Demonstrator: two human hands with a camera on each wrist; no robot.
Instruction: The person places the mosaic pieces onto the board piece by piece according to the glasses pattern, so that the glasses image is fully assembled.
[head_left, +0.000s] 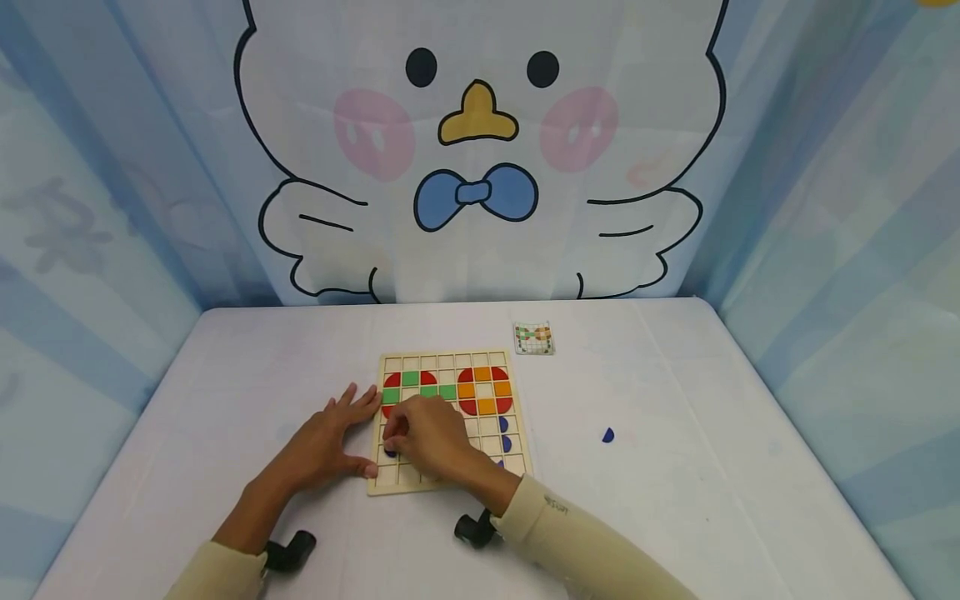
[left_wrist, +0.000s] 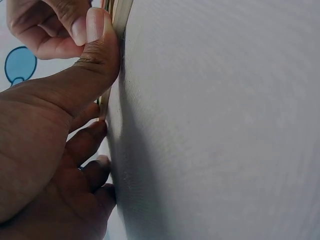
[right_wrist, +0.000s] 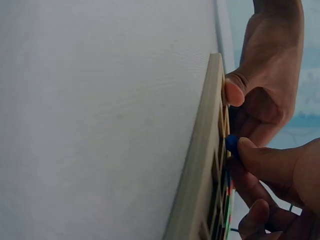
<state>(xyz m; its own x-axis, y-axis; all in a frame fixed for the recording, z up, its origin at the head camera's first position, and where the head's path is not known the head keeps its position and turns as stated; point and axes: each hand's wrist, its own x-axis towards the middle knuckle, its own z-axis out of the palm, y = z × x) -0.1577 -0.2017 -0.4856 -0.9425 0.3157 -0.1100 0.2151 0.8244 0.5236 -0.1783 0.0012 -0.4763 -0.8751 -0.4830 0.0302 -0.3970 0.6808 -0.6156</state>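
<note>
A wooden grid board [head_left: 405, 479] lies on the table with red, green, orange and blue pieces set in its squares. My right hand [head_left: 431, 437] reaches over the board's left part, and its thumb and finger pinch a small blue piece [right_wrist: 232, 144] close over the squares. My left hand [head_left: 326, 442] steadies the board's left edge, fingers spread, the thumb [left_wrist: 97, 47] at the near corner. Blue quarter-round pieces [head_left: 506, 443] sit in the right-hand column. Part of the grid is hidden under my right hand and wrist.
One loose blue piece [head_left: 608, 435] lies on the white table to the right of the board. A small printed pattern card [head_left: 534, 338] lies behind the board's far right corner. Behind the table hangs a curtain [head_left: 472, 250] with a cartoon figure.
</note>
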